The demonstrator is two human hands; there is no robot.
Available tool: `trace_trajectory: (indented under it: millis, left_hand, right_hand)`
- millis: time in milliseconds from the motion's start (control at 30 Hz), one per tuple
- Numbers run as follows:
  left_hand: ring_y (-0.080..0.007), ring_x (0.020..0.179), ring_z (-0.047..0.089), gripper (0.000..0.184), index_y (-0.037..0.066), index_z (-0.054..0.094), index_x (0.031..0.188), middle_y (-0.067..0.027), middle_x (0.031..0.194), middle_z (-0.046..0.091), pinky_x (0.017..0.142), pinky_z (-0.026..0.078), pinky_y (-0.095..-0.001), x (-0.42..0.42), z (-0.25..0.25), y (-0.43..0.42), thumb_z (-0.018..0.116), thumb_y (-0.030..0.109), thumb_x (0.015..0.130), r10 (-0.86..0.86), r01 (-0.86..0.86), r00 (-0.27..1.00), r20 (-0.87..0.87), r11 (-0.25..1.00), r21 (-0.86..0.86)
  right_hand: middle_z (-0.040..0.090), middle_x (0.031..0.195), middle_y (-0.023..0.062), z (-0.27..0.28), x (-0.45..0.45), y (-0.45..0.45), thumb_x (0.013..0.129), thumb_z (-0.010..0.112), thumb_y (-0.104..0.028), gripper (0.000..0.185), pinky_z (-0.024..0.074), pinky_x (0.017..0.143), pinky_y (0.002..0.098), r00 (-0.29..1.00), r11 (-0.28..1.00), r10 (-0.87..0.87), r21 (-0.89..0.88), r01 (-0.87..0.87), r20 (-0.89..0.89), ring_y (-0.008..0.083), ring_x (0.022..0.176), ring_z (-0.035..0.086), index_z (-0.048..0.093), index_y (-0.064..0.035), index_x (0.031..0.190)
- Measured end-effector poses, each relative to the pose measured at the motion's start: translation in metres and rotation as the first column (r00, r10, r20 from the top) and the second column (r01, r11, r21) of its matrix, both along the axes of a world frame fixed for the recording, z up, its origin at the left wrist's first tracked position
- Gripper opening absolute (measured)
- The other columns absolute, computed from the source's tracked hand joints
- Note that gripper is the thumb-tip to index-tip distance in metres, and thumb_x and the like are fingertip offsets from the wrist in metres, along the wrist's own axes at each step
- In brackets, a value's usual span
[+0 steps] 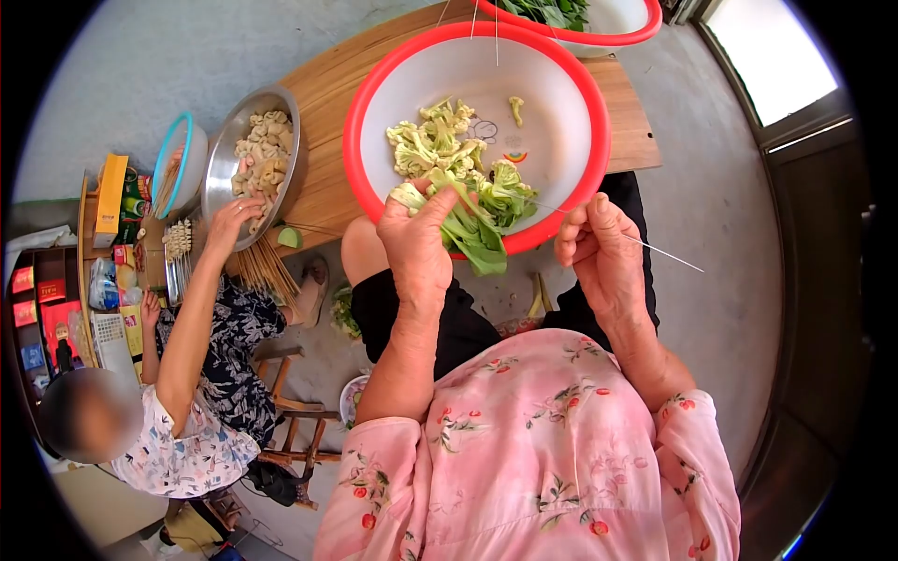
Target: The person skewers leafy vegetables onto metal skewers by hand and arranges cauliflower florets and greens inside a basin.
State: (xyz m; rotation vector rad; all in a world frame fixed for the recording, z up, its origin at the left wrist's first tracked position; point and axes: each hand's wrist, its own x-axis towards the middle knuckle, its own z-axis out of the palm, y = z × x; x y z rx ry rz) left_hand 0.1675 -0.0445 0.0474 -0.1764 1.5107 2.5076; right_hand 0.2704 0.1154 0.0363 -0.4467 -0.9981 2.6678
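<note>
My left hand (418,248) is closed on a piece of cauliflower at the near rim of a white basin (552,103) with a red edge. Leafy greens (475,234) lie against the fingers and hang over that rim. Cauliflower florets (435,140) rest inside the basin. To the right, my right hand (599,248) pinches a thin metal skewer (669,254), which slants down to the right; its other end points toward the greens.
At left, a seated person reaches one hand into a steel bowl (220,168) of pale food pieces. Bamboo skewers (267,276) and a green piece (290,237) lie by the wooden table's (323,103) edge. Another red-rimmed basin (622,37) holds greens behind.
</note>
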Motion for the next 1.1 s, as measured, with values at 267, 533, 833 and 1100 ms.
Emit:
trace_trajectory:
  millis: [267, 533, 833, 1100]
  left_hand:
    - [-0.0154, 0.068, 0.062, 0.014, -0.004, 0.055, 0.09, -0.0099, 0.082, 0.062, 0.061, 0.053, -0.0265, 0.003, 0.002, 0.004, 0.06, -0.009, 0.078, -0.017, 0.006, 0.996, -0.093, 0.994, -0.108]
    - [-0.0185, 0.07, 0.063, 0.014, -0.004, 0.055, 0.091, -0.0108, 0.083, 0.061, 0.063, 0.055, -0.029, 0.008, -0.006, 0.006, 0.058, -0.01, 0.078, -0.042, 0.014, 0.988, -0.15, 0.983, -0.183]
    - [-0.0262, 0.092, 0.062, 0.026, -0.006, 0.051, 0.11, -0.0188, 0.102, 0.06, 0.085, 0.049, -0.0346, 0.007, -0.006, 0.004, 0.053, -0.003, 0.084, -0.263, 0.264, 0.964, -0.04, 0.964, 0.037]
    - [-0.0301, 0.101, 0.057, 0.039, -0.004, 0.042, 0.123, -0.0216, 0.109, 0.056, 0.088, 0.047, -0.0376, -0.009, -0.004, -0.005, 0.055, 0.007, 0.087, -0.222, 0.227, 0.965, 0.141, 0.974, -0.021]
  right_hand:
    - [0.063, 0.069, 0.0074, 0.0, 0.001, -0.002, 0.091, 0.054, -0.029, 0.03, 0.0469, 0.049, 0.0249, 1.0, 0.998, -0.009, 0.061, 0.009, 0.005, 0.0133, 0.053, 0.057, 0.061, -0.0021, 0.08]
    - [0.062, 0.07, 0.007, 0.004, 0.001, -0.008, 0.091, 0.055, -0.028, 0.029, 0.0471, 0.051, 0.0249, 0.999, 0.994, -0.044, 0.105, 0.041, 0.026, 0.0131, 0.056, 0.058, 0.061, -0.0017, 0.081]
    - [0.061, 0.07, 0.0078, -0.003, -0.013, -0.003, 0.091, 0.055, -0.03, 0.03, 0.0471, 0.053, 0.0276, 0.993, 0.994, -0.111, 0.0, 0.112, 0.034, 0.0154, 0.057, 0.057, 0.062, -0.0014, 0.081]
    - [0.06, 0.07, 0.0072, -0.006, -0.013, 0.012, 0.092, 0.051, -0.031, 0.032, 0.0464, 0.053, 0.0278, 0.987, 0.985, -0.159, -0.069, 0.159, 0.0, 0.0156, 0.057, 0.055, 0.061, -0.0019, 0.081]
